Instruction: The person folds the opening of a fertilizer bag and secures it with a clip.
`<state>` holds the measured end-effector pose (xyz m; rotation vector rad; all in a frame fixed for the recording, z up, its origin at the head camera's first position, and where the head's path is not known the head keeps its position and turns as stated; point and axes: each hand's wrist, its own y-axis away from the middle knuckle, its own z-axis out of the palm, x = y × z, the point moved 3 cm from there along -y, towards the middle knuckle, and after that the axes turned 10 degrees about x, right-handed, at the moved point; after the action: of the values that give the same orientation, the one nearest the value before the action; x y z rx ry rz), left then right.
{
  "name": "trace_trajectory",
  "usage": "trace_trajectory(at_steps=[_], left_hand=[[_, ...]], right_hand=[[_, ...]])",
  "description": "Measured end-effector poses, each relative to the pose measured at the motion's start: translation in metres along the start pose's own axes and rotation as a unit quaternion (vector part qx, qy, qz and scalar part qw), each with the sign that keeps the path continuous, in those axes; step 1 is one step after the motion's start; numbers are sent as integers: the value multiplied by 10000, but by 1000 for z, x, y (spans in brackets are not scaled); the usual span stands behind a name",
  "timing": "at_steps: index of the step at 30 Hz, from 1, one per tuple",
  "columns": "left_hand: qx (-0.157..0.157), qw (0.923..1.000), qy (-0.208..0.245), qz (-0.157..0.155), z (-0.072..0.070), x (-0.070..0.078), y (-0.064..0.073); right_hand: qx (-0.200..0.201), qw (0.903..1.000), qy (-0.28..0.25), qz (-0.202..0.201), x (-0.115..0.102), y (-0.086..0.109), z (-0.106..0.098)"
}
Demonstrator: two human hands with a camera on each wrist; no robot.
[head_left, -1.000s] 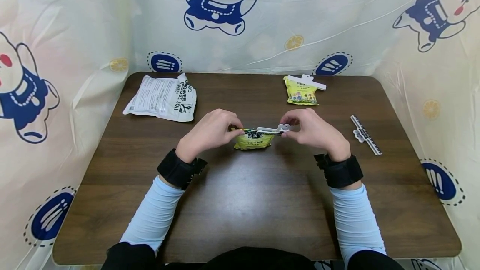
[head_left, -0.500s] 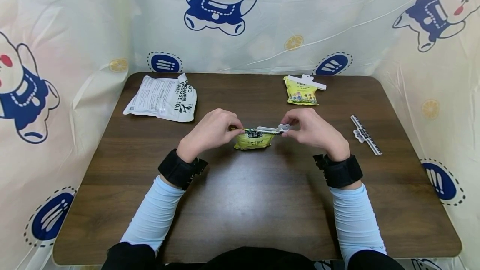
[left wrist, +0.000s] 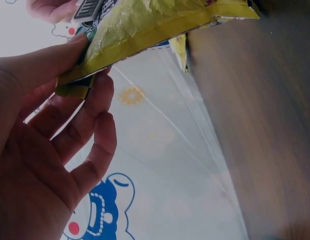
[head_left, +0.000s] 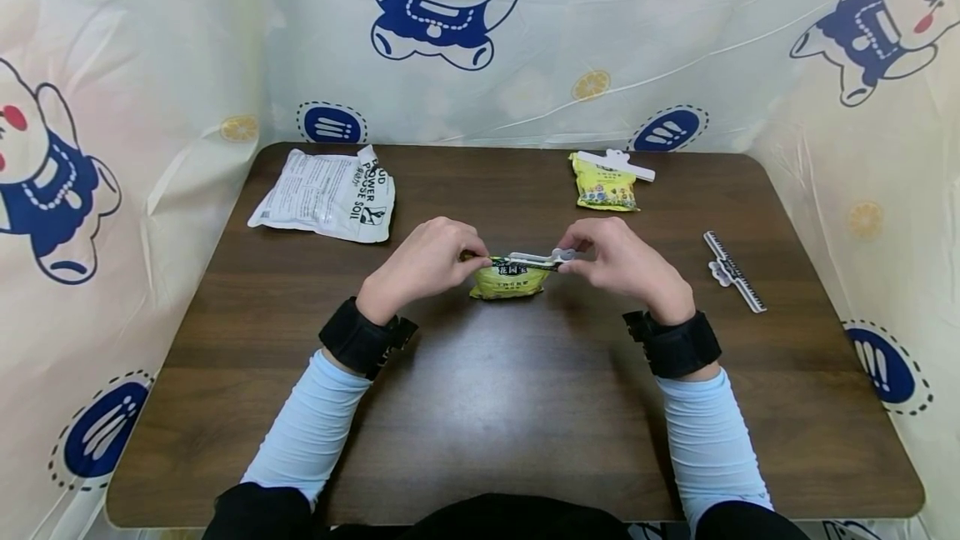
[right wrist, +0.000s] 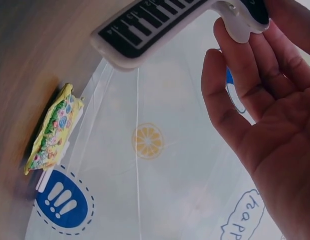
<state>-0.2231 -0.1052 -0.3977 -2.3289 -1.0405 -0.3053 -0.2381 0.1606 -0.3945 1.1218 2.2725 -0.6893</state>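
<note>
A small yellow-green packet (head_left: 510,283) stands on the table with its folded top edge uppermost. My left hand (head_left: 431,261) pinches the left end of that fold between thumb and fingers, which the left wrist view shows on the packet (left wrist: 149,25) up close. Along the right part of the fold lies a white bag clip (head_left: 531,257) with black ruler markings. My right hand (head_left: 626,261) pinches the clip's handle end. In the right wrist view the clip (right wrist: 144,30) runs out of frame at the top, so its contact with the packet is hidden there.
A white soil bag (head_left: 326,194) lies at the back left. Another yellow packet (head_left: 606,188), with a white clip (head_left: 617,162) across its top, is at the back right. A loose ruler-marked clip (head_left: 735,272) rests at right. Printed curtains surround the table (head_left: 480,423).
My right hand and the clip have shifted slightly left along the packet's fold. The left hand keeps its pinch nearly in place, and the head view has moved a little.
</note>
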Motion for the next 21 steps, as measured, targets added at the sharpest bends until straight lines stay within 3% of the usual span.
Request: trace_trajectory(at_steps=[11,21], left_hand=[[-25,10000,-4,-45,1,3,0],[-107,9992,104,-382,-8,-2,2]], right_hand=[[118,9999,6,-103,-5,-1,3],[129,9999,47,-58,-4,-1,3]])
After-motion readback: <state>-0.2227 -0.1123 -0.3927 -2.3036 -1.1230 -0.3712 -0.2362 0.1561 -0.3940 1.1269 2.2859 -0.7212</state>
